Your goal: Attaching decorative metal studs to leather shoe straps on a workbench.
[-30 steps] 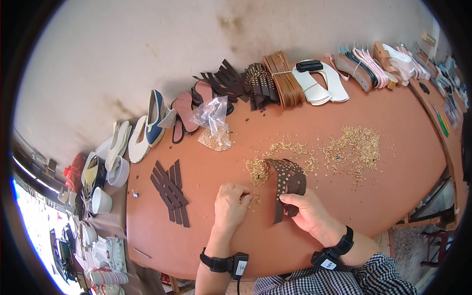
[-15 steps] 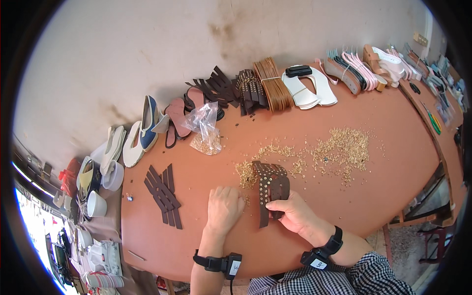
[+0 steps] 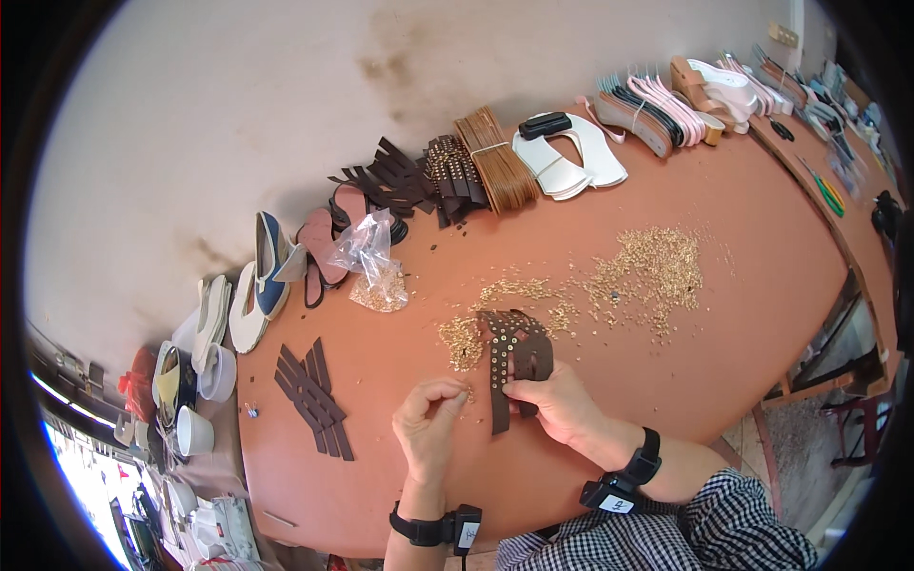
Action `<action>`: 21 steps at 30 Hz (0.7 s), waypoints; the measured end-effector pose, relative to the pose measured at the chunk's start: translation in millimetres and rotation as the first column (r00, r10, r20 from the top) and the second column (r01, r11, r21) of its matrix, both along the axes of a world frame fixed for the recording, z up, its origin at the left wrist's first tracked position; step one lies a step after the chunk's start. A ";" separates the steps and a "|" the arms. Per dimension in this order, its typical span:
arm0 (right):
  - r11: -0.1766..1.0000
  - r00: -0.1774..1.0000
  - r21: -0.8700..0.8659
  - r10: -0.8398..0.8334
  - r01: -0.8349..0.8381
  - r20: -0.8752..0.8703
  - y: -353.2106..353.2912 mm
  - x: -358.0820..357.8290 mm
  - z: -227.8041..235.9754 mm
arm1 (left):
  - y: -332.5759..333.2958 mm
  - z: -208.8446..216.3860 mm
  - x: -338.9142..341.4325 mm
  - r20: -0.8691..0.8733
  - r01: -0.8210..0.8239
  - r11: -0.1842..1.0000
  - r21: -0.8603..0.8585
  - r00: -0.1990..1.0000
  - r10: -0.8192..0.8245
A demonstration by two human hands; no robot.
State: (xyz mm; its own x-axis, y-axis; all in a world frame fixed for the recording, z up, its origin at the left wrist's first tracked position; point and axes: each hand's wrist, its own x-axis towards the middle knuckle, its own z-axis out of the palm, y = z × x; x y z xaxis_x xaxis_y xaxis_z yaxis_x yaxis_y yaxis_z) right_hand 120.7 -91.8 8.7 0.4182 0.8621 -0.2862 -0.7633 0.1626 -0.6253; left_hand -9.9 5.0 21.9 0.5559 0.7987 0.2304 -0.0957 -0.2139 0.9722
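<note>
My right hand (image 3: 560, 402) grips a dark brown shoe upper (image 3: 506, 358) made of woven straps, its thumb pressing on the lower part. Rows of gold studs dot the upper's top and left strap; a plain strap end hangs below. To the left, my left hand (image 3: 428, 419) is raised over the table with thumb and forefinger pinched together. Whether a stud sits between those fingertips is too small to tell. Just beyond the hand lies a small pile of gold studs (image 3: 461, 343). Unstudded brown straps (image 3: 312, 400), woven together, lie flat farther left.
A larger spread of gold studs (image 3: 647, 276) covers the table's right middle. Along the wall stand a clear bag of studs (image 3: 379, 285), sandals, a studded stack (image 3: 453, 176), tan strips (image 3: 497, 162) and white insoles (image 3: 571, 157). Green-handled pliers (image 3: 826, 190) rest at the far right.
My left hand has turned from a curled fist, knuckles up, to a raised pinch. The right hand keeps its hold on the upper. The whole view has shifted slightly.
</note>
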 end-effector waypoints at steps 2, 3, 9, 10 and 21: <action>1.000 1.000 0.005 -0.017 0.017 -0.005 0.7 -1.0 -1.9 | -7.5 0.1 3.4 0.001 0.082 0.997 -0.010 0.997 -0.082; 1.000 1.000 0.012 -0.019 0.019 -0.001 1.1 -2.1 -4.7 | -9.3 -0.9 4.6 0.003 0.123 0.992 -0.015 0.992 -0.123; 0.998 1.000 0.051 -0.026 0.027 -0.005 0.5 -4.3 -6.9 | -3.4 -13.4 5.6 -0.017 0.164 0.971 0.171 0.986 -0.164; 0.998 1.000 0.056 -0.021 0.021 -0.006 0.6 -4.6 -7.4 | -4.3 -13.3 6.2 0.017 0.161 0.983 0.083 0.986 -0.163; 0.995 0.986 0.083 -0.065 0.052 0.155 -1.3 -10.3 -1.6 | -8.4 -6.1 9.3 -0.018 0.218 0.975 -0.043 0.976 -0.219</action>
